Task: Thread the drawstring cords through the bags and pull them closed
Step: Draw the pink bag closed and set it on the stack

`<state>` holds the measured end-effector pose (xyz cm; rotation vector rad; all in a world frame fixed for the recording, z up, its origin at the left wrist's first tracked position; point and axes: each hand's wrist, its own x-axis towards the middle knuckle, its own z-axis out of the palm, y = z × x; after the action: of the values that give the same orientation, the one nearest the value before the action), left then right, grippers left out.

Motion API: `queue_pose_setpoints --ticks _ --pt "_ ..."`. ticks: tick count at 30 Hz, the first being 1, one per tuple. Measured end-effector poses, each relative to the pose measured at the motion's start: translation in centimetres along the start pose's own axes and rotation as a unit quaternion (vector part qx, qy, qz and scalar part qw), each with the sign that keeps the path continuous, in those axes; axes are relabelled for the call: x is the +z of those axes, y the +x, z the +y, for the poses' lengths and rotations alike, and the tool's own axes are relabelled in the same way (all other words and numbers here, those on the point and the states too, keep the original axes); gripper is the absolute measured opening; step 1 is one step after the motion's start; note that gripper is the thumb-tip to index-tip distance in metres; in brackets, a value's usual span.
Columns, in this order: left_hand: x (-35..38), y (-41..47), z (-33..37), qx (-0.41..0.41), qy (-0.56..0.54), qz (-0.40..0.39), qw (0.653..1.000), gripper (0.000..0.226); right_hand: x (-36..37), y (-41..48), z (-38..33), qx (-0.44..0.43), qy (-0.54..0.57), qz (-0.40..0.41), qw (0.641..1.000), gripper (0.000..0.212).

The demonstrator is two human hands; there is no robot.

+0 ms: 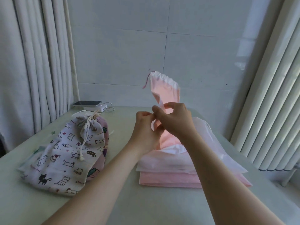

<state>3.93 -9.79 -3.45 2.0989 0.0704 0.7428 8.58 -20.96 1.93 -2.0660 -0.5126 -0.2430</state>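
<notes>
A pink drawstring bag (167,90) stands upright in the air above the table, its white top hem gathered and a dark pink cord end (146,81) dangling at its left. My left hand (146,129) and my right hand (175,120) both pinch the bag's lower fabric, fingers curled close together. Under them lies a flat stack of pink and white bags (168,169). At the left lies a cat-print bag (65,153) with its neck pulled closed by a cream cord (84,127).
A phone (87,103) rests on a white charger box with cables at the table's far left. Curtains hang at the left, a white radiator (272,101) stands at the right, and a tiled wall is behind. The pale green table (126,200) extends toward me.
</notes>
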Motion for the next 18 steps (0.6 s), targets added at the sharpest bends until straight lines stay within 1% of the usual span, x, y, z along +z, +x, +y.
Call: queue_pose_setpoints --ticks 2,3,5,7,8,10,12,13,15,16,17,18 --pt "-0.7 -0.6 -0.5 0.003 0.009 -0.053 0.999 0.024 0.1 0.0 -0.1 -0.013 -0.035 0.012 0.999 0.024" --pt "-1.2 -0.7 -0.7 -0.023 -0.008 -0.057 0.998 0.031 0.2 0.0 -0.2 -0.029 -0.056 0.014 0.998 0.021" --pt "-2.9 -1.1 -0.3 -0.1 -0.075 -0.017 0.992 0.03 0.8 0.0 -0.3 -0.075 -0.096 0.024 0.992 0.023" --pt "-4.5 -1.2 -0.5 -0.168 -0.144 0.044 0.974 0.028 1.3 -0.3 -0.4 -0.132 -0.15 0.033 0.979 0.021" --pt "-5.2 -1.3 -0.6 -0.182 -0.168 0.073 0.966 0.034 1.5 -0.4 -0.4 -0.16 -0.192 0.033 0.968 0.023" --pt "-6.4 -1.4 -1.1 -0.182 -0.229 0.128 0.948 0.05 1.3 -0.7 -0.3 -0.216 -0.293 0.038 0.931 0.038" --pt "-7.4 -1.8 -1.2 -0.166 -0.295 0.184 0.923 0.047 1.2 -0.9 -0.2 -0.25 -0.348 0.045 0.902 0.053" --pt "-7.8 -1.9 -1.3 -0.167 -0.323 0.204 0.909 0.045 1.1 -0.9 0.1 -0.258 -0.358 0.042 0.896 0.057" --pt "-8.3 -2.4 -1.3 -0.194 -0.359 0.226 0.885 0.046 1.3 -0.9 1.0 -0.267 -0.367 0.018 0.891 0.058" --pt "-8.5 -2.8 -1.2 -0.206 -0.361 0.223 0.882 0.045 1.5 -1.0 1.5 -0.265 -0.369 -0.002 0.891 0.06" --pt "-8.6 -3.1 -1.4 -0.211 -0.345 0.216 0.889 0.042 1.8 -0.9 2.1 -0.259 -0.366 -0.024 0.894 0.061" --pt "-8.6 -3.6 -1.3 -0.211 -0.31 0.2 0.905 0.039 2.2 -0.9 2.7 -0.249 -0.36 -0.045 0.898 0.064"
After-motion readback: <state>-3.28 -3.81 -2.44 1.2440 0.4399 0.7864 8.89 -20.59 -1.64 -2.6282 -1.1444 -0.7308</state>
